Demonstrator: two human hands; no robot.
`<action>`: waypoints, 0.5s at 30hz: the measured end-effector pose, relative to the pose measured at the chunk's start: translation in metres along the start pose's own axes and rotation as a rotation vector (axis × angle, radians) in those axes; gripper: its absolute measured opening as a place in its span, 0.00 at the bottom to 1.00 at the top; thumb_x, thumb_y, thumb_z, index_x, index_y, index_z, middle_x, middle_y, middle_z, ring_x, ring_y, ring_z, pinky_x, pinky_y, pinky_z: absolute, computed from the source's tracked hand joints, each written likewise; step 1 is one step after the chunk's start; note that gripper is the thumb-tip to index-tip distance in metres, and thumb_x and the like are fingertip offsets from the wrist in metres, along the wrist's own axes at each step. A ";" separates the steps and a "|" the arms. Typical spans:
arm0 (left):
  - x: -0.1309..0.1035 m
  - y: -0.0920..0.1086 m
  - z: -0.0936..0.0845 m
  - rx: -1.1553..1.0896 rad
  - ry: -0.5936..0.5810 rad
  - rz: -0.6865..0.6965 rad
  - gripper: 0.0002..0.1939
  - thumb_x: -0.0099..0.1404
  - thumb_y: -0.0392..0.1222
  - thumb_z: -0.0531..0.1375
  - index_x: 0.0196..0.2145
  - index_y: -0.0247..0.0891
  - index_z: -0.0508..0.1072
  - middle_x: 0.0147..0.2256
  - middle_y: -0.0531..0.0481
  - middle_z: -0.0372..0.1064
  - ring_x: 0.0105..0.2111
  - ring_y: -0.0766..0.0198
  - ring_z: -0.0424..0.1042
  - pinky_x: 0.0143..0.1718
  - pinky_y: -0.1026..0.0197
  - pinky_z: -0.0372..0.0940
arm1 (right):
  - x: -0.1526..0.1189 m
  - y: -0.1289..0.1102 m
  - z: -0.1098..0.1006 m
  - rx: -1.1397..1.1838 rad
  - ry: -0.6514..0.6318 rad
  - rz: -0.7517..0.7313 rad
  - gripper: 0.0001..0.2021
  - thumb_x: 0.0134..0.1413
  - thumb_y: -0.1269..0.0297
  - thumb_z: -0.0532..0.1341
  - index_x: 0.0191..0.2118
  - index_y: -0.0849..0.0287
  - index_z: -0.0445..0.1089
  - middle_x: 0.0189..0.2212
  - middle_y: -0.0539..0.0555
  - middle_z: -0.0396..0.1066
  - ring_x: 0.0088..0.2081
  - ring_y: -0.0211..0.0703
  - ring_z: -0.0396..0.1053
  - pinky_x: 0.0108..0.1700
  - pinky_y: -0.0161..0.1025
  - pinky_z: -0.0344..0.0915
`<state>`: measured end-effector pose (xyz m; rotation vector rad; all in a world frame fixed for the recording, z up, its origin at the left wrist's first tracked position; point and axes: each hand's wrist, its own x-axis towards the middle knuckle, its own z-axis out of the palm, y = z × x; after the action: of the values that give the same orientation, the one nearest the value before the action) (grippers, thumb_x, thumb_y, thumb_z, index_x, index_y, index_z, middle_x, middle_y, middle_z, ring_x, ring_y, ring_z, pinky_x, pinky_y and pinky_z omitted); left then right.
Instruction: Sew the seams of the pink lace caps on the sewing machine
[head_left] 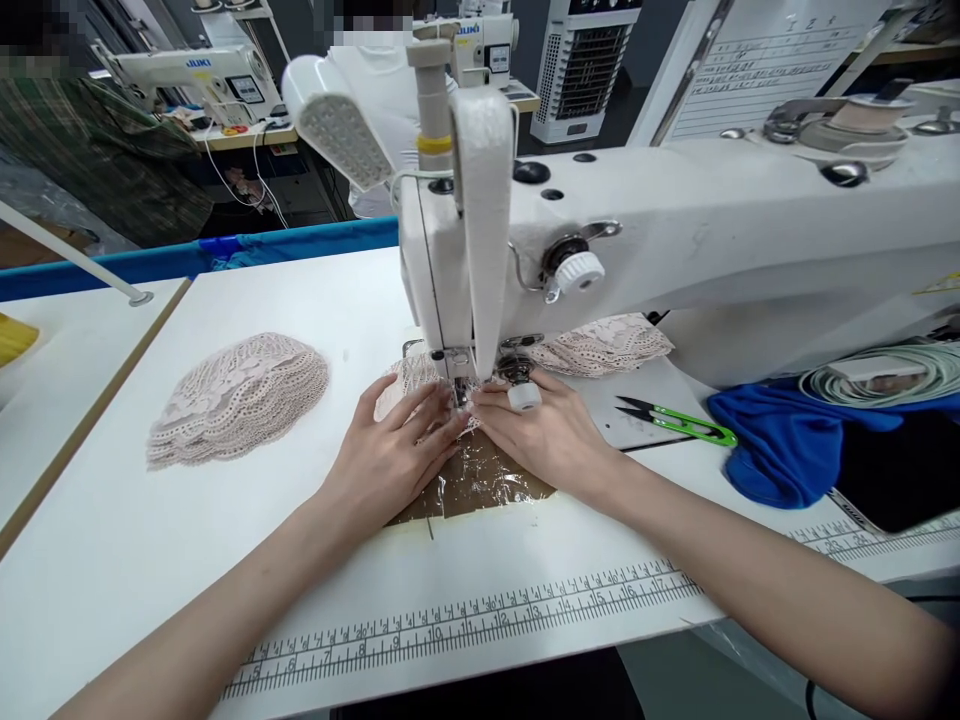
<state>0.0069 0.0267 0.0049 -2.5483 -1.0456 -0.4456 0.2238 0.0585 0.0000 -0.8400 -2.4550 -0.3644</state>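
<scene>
A piece of pale pink lace (400,384) lies under the needle area of a white sewing machine (450,240). My left hand (401,440) rests on it from the left, fingers spread and flat, their tips close to the presser foot (460,390). From the right, my right hand (551,430) has its fingers together at the lace beside the foot; the machine's white knob partly covers them. Below both hands a brown sheet under shiny clear film (480,475) covers part of the table.
A stack of lace pieces (240,400) lies at left, and more lace (607,345) behind the needle. Green thread snips (679,420), a blue cloth (787,440) and a black phone (900,470) lie at right. A printed ruler (465,625) runs along the front edge.
</scene>
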 end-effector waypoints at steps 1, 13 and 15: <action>-0.002 0.003 -0.002 -0.013 0.005 -0.002 0.16 0.70 0.40 0.55 0.54 0.42 0.70 0.51 0.46 0.73 0.54 0.54 0.69 0.59 0.43 0.51 | -0.001 -0.001 -0.001 0.002 -0.004 -0.009 0.11 0.63 0.71 0.56 0.35 0.59 0.76 0.32 0.51 0.79 0.34 0.40 0.73 0.53 0.43 0.63; -0.004 0.007 -0.010 -0.080 -0.007 -0.025 0.16 0.70 0.39 0.54 0.54 0.43 0.70 0.49 0.49 0.74 0.52 0.56 0.71 0.60 0.44 0.50 | -0.006 -0.006 -0.004 0.030 -0.018 -0.024 0.12 0.64 0.68 0.55 0.40 0.60 0.76 0.37 0.52 0.79 0.37 0.41 0.73 0.55 0.46 0.62; -0.004 0.006 -0.010 -0.076 -0.009 -0.020 0.15 0.70 0.39 0.54 0.53 0.42 0.71 0.49 0.49 0.74 0.52 0.56 0.71 0.60 0.44 0.50 | -0.006 -0.005 -0.003 0.025 -0.028 -0.026 0.11 0.64 0.68 0.55 0.41 0.61 0.76 0.38 0.52 0.79 0.38 0.42 0.73 0.56 0.46 0.61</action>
<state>0.0066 0.0160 0.0111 -2.6104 -1.0778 -0.4883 0.2257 0.0501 -0.0018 -0.8089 -2.4933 -0.3327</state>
